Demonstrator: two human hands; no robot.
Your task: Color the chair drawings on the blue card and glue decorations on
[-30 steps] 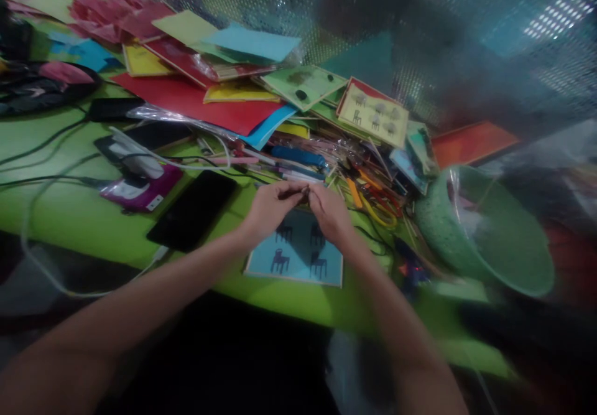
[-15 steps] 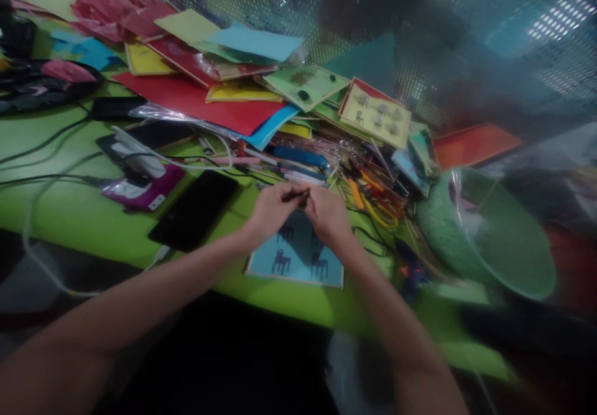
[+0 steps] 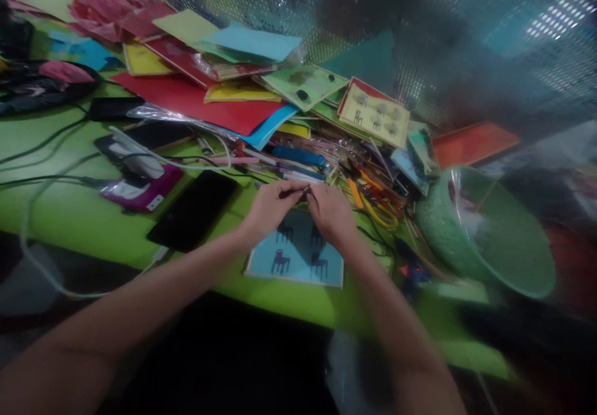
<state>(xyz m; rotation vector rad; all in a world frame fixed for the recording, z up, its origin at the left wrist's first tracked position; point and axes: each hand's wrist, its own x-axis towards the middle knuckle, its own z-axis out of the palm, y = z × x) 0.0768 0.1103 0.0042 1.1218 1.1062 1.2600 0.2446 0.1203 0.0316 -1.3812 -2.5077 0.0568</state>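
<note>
My left hand (image 3: 275,206) and my right hand (image 3: 332,211) meet fingertip to fingertip above the far edge of a blue card (image 3: 301,265). Both are closed, pinching a small dark bit between them that is too small to name. Dark chair pictures show on the card, which lies flat on the green table; my hands cover its upper part. Just beyond my fingers lie pens (image 3: 298,173) and thin sticks. Yellow-handled scissors (image 3: 380,211) and orange-handled pliers (image 3: 355,192) rest to the right of my right hand.
A black phone (image 3: 194,209) lies left, beside a purple power adapter (image 3: 142,188) with cables. Coloured paper, including a red sheet (image 3: 200,104), and a yellow chair card (image 3: 375,113) pile up at the back. A green bowl (image 3: 508,241) stands right, near a glue gun (image 3: 410,265).
My right hand has turned slightly and shifted a little to the right. My left fingers have straightened a little, and the fingertips stay together above the blue card.
</note>
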